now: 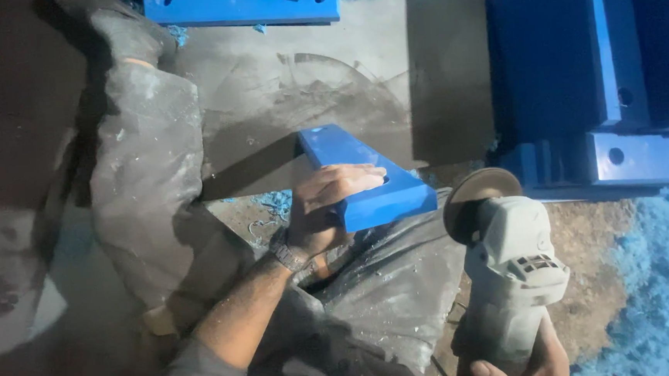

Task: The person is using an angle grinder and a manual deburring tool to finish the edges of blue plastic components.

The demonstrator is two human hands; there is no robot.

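I count two hands: my left hand [328,204] lies on one blue block [365,177], and my right hand [519,366] holds one angle grinder [509,262] with one round disc [478,195]. On my left wrist I see one wristwatch [287,254]. Apart from this block, I count at least three more blue pieces: one plate with two holes [242,2] at the top and two on the right [612,47], [642,160]. One grey board [328,80] lies under the block.
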